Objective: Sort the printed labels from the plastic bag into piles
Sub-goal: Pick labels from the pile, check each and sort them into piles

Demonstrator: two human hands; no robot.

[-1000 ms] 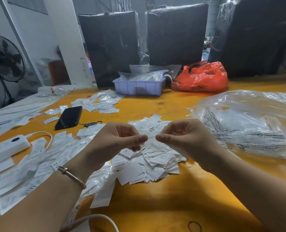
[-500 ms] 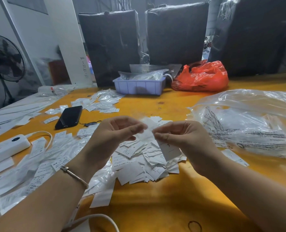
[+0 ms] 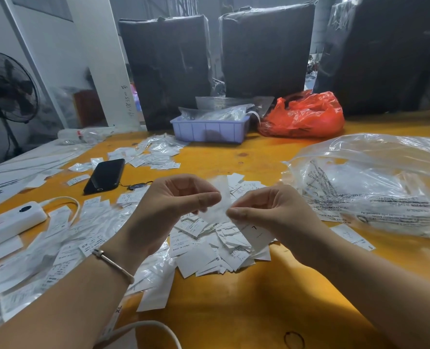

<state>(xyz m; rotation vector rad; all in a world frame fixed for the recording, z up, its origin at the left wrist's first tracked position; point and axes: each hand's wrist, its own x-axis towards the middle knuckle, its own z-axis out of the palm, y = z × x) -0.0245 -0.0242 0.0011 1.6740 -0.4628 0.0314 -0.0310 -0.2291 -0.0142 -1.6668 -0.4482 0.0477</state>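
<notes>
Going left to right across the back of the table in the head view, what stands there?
Standing fan → clear plastic bottle lying on its side → purple tray → red plastic bag.

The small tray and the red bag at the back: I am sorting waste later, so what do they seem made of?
The tray looks like rigid moulded plastic, matt lilac, with ribbed walls. The red bag looks like thin plastic film: glossy, crinkled and slightly see-through.

Matt white paper labels, glossy clear plastic bag, smooth orange table
</notes>
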